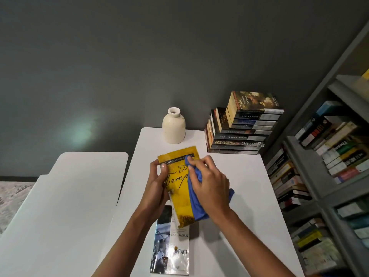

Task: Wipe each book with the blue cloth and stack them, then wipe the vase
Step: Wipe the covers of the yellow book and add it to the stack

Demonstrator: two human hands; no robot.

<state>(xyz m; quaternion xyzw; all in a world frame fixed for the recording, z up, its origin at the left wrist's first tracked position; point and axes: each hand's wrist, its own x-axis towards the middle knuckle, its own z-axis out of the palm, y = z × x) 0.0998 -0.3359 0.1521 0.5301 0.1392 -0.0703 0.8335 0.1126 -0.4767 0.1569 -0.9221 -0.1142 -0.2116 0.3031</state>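
Note:
My left hand [157,182] grips the left edge of a yellow paperback [177,188] and holds it tilted above the white table [239,196]. My right hand [209,184] presses a blue cloth [194,202] against the right side of the book's cover. Under the yellow book, a second paperback with a pale cover [171,248] lies flat near the table's front edge. A cream vase [173,126] stands upright at the back of the table. To its right rises a stack of several books [241,128].
A grey bookshelf [319,176] packed with books runs along the right side. A second white surface [65,196] lies to the left, separated by a narrow gap. A dark grey wall stands behind both tables.

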